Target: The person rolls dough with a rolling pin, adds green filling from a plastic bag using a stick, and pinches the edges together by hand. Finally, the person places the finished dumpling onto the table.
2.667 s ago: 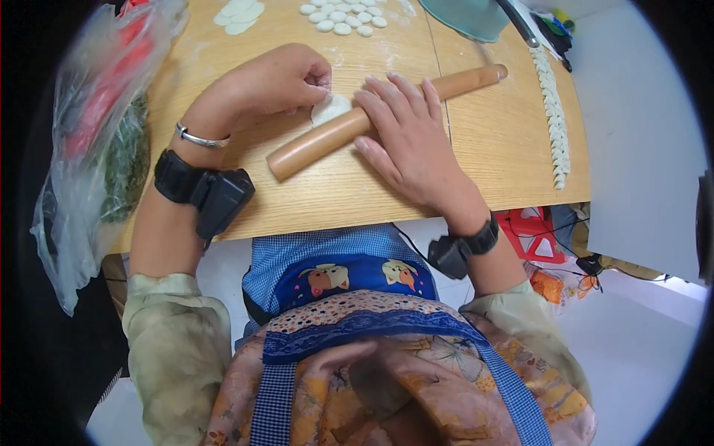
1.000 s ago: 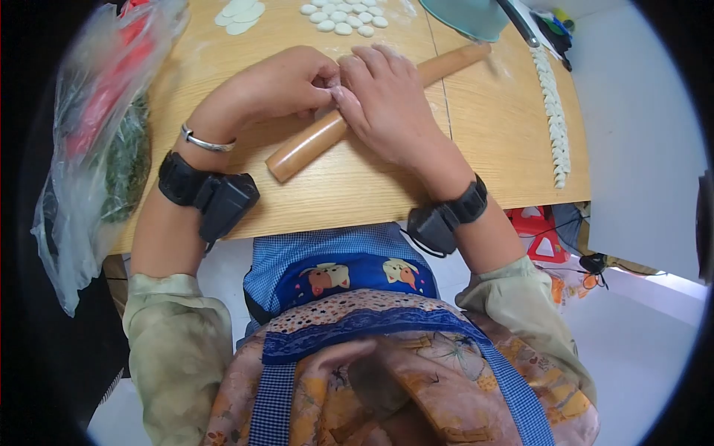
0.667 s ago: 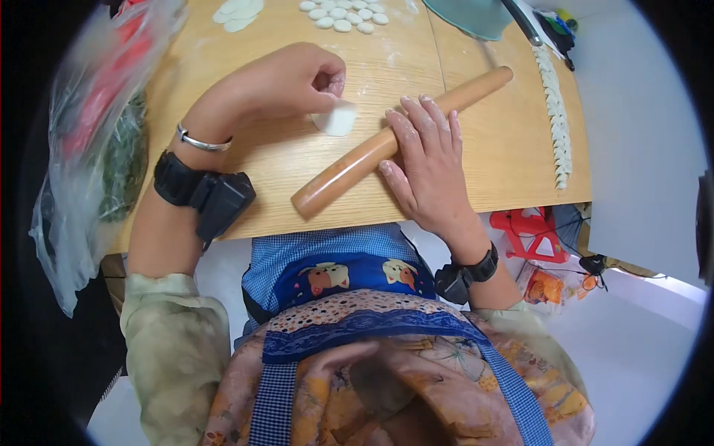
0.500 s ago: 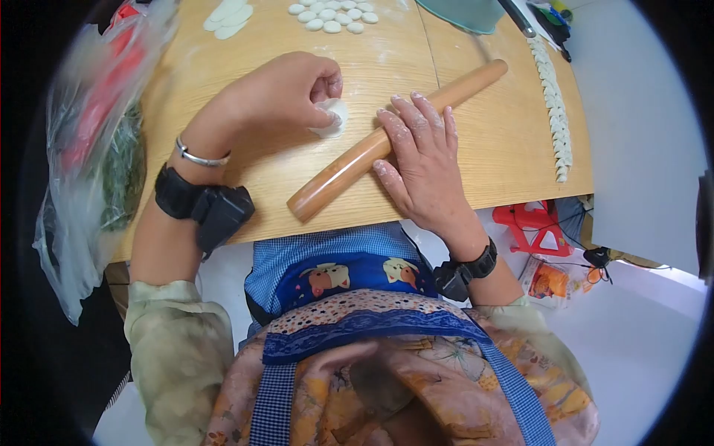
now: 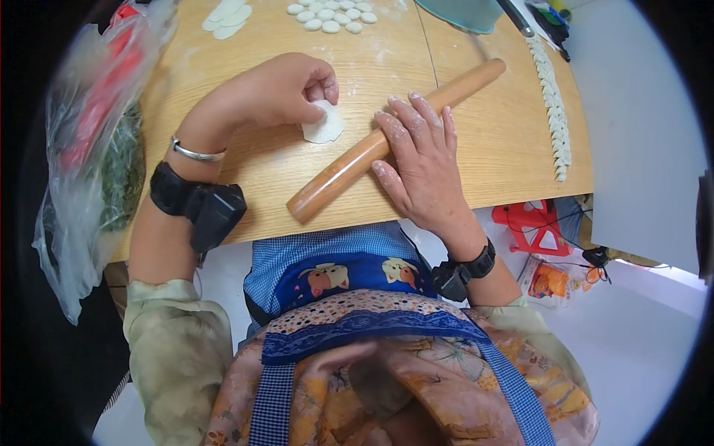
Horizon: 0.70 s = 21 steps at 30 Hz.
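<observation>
Between thumb and fingers, my left hand (image 5: 294,88) pinches the edge of a thin round dough wrapper (image 5: 324,126), which hangs just at the table surface. A wooden rolling pin (image 5: 338,177) lies diagonally on the table to its right. Flat across the pin's middle rests my right hand (image 5: 425,160), fingers stretched out and dusted with flour, not wrapped round it. At the far side lie several small flattened dough pieces (image 5: 331,26). Left of these is a small stack of rolled wrappers (image 5: 227,18).
A plastic bag of greens (image 5: 123,175) hangs over the left table edge. A row of folded dumplings (image 5: 552,111) runs along the right side. A teal bowl (image 5: 465,16) and a dark-handled knife (image 5: 516,18) stand at the back. A red stool (image 5: 529,230) is below, right.
The wrapper in my left hand has turned and now shows more of its face; that hand shifted slightly left. My right hand and the rolling pin have barely moved.
</observation>
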Each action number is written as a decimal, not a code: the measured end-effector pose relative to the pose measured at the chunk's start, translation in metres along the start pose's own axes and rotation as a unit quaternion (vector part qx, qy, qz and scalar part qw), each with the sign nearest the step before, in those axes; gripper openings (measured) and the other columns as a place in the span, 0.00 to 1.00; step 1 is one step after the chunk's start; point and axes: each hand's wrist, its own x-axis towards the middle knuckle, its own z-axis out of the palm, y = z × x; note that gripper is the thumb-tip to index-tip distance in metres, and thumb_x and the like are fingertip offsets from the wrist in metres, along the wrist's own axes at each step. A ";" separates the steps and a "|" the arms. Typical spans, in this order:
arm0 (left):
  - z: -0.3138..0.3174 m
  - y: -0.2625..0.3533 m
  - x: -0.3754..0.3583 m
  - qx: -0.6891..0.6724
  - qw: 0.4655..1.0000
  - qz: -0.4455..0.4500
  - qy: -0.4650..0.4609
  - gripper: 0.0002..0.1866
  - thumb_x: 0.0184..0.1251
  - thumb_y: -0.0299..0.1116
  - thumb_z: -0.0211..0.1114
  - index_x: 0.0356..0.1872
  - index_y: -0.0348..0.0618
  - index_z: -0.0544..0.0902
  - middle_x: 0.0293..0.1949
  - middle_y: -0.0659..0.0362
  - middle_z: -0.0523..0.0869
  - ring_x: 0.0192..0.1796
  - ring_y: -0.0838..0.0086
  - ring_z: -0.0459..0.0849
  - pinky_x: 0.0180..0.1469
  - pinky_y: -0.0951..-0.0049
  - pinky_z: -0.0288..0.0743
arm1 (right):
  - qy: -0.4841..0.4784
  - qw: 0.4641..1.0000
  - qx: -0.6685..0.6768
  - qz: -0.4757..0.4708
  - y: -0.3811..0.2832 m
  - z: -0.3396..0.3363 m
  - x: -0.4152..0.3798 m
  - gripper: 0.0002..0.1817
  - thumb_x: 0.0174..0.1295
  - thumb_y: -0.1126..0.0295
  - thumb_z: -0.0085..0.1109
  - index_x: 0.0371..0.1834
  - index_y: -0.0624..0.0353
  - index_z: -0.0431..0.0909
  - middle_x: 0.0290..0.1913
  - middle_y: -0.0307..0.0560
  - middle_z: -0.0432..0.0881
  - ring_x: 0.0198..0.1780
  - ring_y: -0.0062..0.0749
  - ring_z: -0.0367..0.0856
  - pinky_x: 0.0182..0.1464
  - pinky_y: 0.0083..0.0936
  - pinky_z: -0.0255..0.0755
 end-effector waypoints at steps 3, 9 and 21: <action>0.000 0.002 0.000 0.060 0.998 -0.029 0.007 0.06 0.58 0.24 0.65 0.35 0.35 0.80 0.30 0.64 0.82 0.33 0.82 0.78 0.35 0.78 0.73 | 0.000 1.000 -0.004 -0.003 0.000 0.000 0.000 0.29 0.68 0.51 0.55 0.67 0.56 0.72 0.69 0.53 0.69 0.77 0.51 0.58 0.78 0.61 0.39; -0.003 0.006 -0.001 0.109 0.993 -0.039 0.008 0.05 0.59 0.24 0.66 0.35 0.34 0.82 0.27 0.62 0.82 0.31 0.81 0.79 0.36 0.78 0.75 | -0.001 1.000 -0.002 -0.008 0.000 0.000 0.002 0.29 0.69 0.51 0.54 0.67 0.57 0.72 0.69 0.54 0.69 0.76 0.52 0.58 0.78 0.61 0.38; -0.006 0.005 -0.002 0.121 0.991 -0.050 0.033 0.09 0.63 0.30 0.64 0.31 0.32 0.81 0.21 0.64 0.77 0.26 0.80 0.74 0.29 0.75 0.69 | 0.038 0.995 -0.019 -0.085 0.003 0.022 0.082 0.19 0.68 0.55 0.54 0.48 0.62 0.77 0.52 0.56 0.77 0.60 0.53 0.73 0.68 0.53 0.59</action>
